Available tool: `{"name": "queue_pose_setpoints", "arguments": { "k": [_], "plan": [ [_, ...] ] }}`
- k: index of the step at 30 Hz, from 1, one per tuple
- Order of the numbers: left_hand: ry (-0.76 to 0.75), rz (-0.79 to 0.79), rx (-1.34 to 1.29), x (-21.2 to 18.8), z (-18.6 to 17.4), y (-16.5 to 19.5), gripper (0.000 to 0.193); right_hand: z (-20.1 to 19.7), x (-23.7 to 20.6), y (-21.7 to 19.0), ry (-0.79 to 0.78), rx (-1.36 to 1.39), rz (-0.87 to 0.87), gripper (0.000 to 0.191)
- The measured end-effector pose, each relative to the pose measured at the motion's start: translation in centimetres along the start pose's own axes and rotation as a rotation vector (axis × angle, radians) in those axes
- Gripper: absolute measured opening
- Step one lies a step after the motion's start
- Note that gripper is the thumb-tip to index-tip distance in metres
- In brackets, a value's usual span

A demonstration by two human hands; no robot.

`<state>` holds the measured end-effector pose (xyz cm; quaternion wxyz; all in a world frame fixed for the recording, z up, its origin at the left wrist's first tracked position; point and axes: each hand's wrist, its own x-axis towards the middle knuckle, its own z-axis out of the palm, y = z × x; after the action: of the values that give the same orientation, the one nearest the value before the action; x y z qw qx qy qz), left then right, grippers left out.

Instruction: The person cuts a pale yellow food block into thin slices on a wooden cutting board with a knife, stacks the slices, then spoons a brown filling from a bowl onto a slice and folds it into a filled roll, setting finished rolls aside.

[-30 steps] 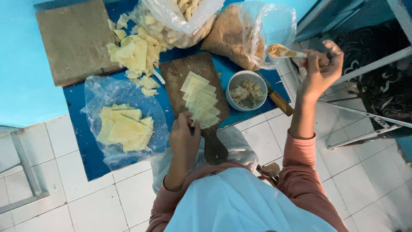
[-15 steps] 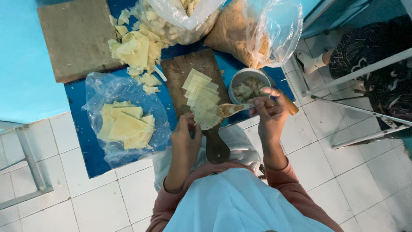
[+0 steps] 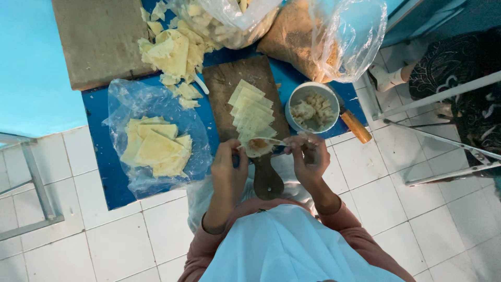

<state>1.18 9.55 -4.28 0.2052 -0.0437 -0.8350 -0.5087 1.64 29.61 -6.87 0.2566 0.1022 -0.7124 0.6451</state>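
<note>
1. Head view: the left hand (image 3: 229, 169) holds a pale wrapper sheet (image 3: 258, 149) at the near end of the wooden paddle board (image 3: 245, 89), fingers closed on the sheet's left edge.
2. The right hand (image 3: 309, 159) grips a spoon (image 3: 271, 141) by its handle, with the bowl lying over the sheet and carrying a brownish filling.
3. The step in hand looks like filling: a spoonful is being laid onto one wrapper.
4. The row of stacked wrappers (image 3: 253, 112) lies on the board at 12 o'clock from the hands. The white bowl (image 3: 312, 108) of filling sits at 1 o'clock, just beside the board.
5. The next move would probably call for tipping the spoon clean while the left hand keeps the sheet flat and steady, since the wrapper looks thin and floppy.
6. At 9 o'clock a clear plastic sheet (image 3: 151, 141) carries folded yellow pieces.
7. Hard to make out: how much filling sits on the sheet, because spoon and fingers cover it. The plastic bags (image 3: 344, 36) at the top are cut off, and their contents are blurred. A wooden-handled tool (image 3: 355, 125) is partly hidden behind the bowl.
</note>
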Motion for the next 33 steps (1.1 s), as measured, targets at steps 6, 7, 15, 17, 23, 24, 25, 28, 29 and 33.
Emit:
{"name": "queue_pose_setpoints", "arguments": {
  "k": [6, 7, 15, 17, 23, 24, 25, 28, 29, 33],
  "plan": [
    [-0.009, -0.025, -0.004, 0.0, 0.1, 0.0, 0.017, 0.0, 0.0, -0.1, -0.047, -0.032, -0.126, 0.030],
    [-0.009, -0.017, -0.016, 0.0, 0.0, 0.1, 0.018, 0.0, 0.0, -0.1, -0.065, -0.069, -0.149, 0.031],
    [-0.013, 0.030, -0.028, -0.1, -0.2, -0.3, 0.020, -0.1, -0.3, -0.3, -0.069, -0.115, -0.142, 0.034],
    [-0.013, 0.021, -0.028, -0.1, 0.0, -0.4, 0.020, -0.2, -0.3, -0.2, -0.070, -0.110, -0.158, 0.035],
    [-0.006, 0.018, -0.054, -0.2, 0.1, -0.6, 0.020, -0.4, -0.3, 0.2, -0.111, -0.135, -0.256, 0.034],
    [-0.008, 0.012, -0.066, -0.2, 0.1, -0.5, 0.020, -0.3, -0.4, 0.2, -0.107, -0.130, -0.252, 0.034],
    [-0.010, 0.012, -0.057, -0.1, 0.0, -0.4, 0.020, -0.2, -0.4, 0.2, -0.104, -0.125, -0.250, 0.034],
    [-0.013, 0.012, -0.045, 0.1, 0.0, 0.0, 0.023, -0.1, -0.5, 0.0, -0.105, -0.135, -0.222, 0.031],
    [-0.014, 0.012, -0.052, 0.1, 0.0, 0.2, 0.025, -0.1, -0.6, 0.0, -0.098, -0.137, -0.226, 0.032],
    [-0.003, -0.003, 0.013, 0.4, 0.7, 1.0, 0.041, 0.0, -0.7, 0.0, -0.096, -0.122, -0.244, 0.032]
  ]
}}
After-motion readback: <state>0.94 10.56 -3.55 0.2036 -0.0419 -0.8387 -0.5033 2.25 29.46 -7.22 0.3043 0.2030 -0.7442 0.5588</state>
